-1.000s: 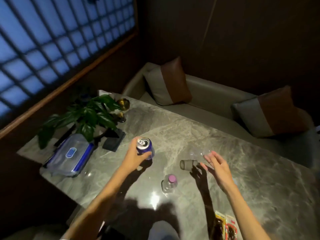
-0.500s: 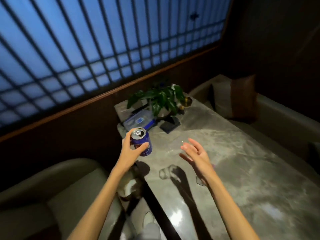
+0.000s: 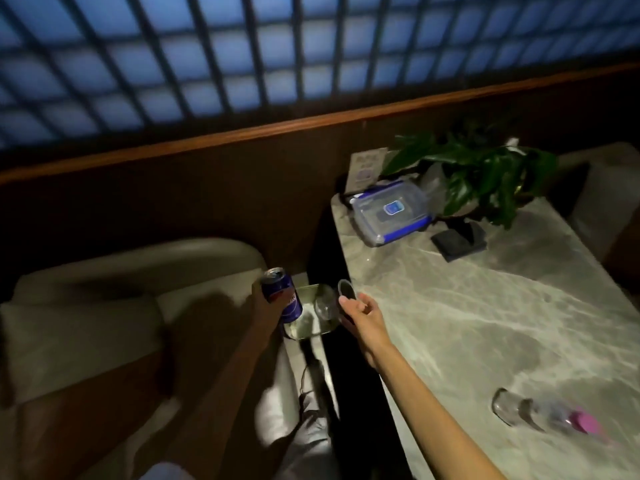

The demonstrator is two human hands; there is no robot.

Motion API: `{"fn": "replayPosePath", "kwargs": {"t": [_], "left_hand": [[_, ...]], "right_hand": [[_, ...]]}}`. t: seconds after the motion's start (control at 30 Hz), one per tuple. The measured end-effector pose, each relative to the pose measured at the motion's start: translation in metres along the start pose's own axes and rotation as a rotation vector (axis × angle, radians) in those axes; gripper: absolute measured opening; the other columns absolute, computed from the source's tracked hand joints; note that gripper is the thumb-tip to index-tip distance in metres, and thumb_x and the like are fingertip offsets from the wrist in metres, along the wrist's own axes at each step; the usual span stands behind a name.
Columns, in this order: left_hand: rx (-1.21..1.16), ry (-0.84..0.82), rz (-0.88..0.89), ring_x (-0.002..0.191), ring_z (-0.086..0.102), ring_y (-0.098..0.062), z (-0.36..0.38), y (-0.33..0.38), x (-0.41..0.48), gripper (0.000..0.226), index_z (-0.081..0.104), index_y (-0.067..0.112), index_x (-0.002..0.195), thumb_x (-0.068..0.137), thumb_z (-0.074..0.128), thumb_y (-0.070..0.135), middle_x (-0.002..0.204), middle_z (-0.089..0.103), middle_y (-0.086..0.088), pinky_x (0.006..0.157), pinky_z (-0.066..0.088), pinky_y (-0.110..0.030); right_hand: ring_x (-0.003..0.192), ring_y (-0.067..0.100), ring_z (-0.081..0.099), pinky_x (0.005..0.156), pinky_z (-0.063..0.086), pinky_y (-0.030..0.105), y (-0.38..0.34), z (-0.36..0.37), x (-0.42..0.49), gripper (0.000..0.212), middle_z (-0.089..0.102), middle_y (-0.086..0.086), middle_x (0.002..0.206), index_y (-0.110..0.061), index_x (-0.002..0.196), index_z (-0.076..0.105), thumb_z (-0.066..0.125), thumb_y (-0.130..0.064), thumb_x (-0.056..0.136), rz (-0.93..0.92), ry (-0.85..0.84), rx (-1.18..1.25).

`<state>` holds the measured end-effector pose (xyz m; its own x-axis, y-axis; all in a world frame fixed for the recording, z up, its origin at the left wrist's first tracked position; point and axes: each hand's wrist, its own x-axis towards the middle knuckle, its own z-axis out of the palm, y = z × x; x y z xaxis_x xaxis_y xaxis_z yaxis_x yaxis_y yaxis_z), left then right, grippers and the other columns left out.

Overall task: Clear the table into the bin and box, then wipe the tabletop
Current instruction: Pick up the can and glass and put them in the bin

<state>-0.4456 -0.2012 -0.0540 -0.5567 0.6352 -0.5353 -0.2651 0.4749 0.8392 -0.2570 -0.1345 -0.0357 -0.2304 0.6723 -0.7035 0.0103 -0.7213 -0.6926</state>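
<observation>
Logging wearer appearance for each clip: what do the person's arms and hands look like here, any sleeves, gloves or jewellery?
Both forearms are bare as far as the frame shows; no sleeve cuff is in view. The right hand wears no glove, and no ring, watch or bracelet shows on it or its wrist. The left hand sits in deep shadow, so jewellery cannot be ruled out there. Lower down, light-coloured clothing covers the lap.

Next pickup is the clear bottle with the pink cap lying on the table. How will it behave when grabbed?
The bottle lies on its side on the smooth marble tabletop, so a nudge would probably roll it. It looks clear and thin-walled, likely light and squashy. Blur hides whether any liquid remains inside.
</observation>
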Motion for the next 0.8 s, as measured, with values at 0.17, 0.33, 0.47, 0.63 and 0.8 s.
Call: {"fn": "replayPosePath", "kwargs": {"t": [0.17,0.33,0.47,0.63,0.8], "left_hand": [[-0.137,0.112,-0.270,0.124,0.056,-0.028,-0.009,-0.078,0.084,0.061,0.043,0.013,0.139,0.086,0.071,0.009,0.136,0.055,-0.011,0.107,0.043,-0.056],[-0.173,0.067,-0.406,0.125,0.055,-0.029,0.006,-0.152,0.165,0.059,0.043,0.016,0.139,0.087,0.070,0.020,0.135,0.057,-0.009,0.110,0.042,-0.053],[-0.163,0.007,-0.420,0.112,0.056,-0.023,0.027,-0.217,0.233,0.057,0.043,0.021,0.136,0.087,0.070,0.018,0.126,0.058,-0.003,0.102,0.044,-0.047],[-0.114,0.020,-0.440,0.107,0.057,-0.019,0.059,-0.304,0.309,0.058,0.043,0.020,0.134,0.084,0.072,0.020,0.118,0.059,0.001,0.102,0.045,-0.043],[-0.026,0.080,-0.438,0.099,0.061,-0.021,0.081,-0.374,0.353,0.056,0.048,0.010,0.130,0.083,0.075,0.023,0.117,0.063,-0.006,0.094,0.047,-0.035]], "right_hand": [[0.090,0.020,0.062,0.098,0.050,0.038,0.052,0.034,0.094,0.055,0.061,0.005,0.093,-0.003,0.134,0.039,0.069,-0.013,0.089,0.166,0.104,0.022],[0.112,0.033,0.062,0.109,0.045,0.046,0.112,0.034,0.194,0.042,0.059,0.025,0.129,-0.009,0.122,0.044,0.069,-0.013,0.088,0.248,0.270,0.037],[0.089,0.023,0.066,0.097,0.051,0.042,0.171,0.017,0.270,0.038,0.063,0.023,0.126,-0.008,0.120,0.049,0.069,-0.013,0.088,0.332,0.336,0.086],[0.112,0.035,0.065,0.100,0.051,0.047,0.235,0.006,0.354,0.054,0.064,0.021,0.125,-0.006,0.133,0.051,0.071,-0.021,0.085,0.322,0.397,0.037],[0.097,0.032,0.068,0.096,0.053,0.045,0.288,0.003,0.422,0.023,0.069,0.017,0.112,-0.012,0.092,0.062,0.076,-0.027,0.081,0.263,0.416,-0.072]]}}
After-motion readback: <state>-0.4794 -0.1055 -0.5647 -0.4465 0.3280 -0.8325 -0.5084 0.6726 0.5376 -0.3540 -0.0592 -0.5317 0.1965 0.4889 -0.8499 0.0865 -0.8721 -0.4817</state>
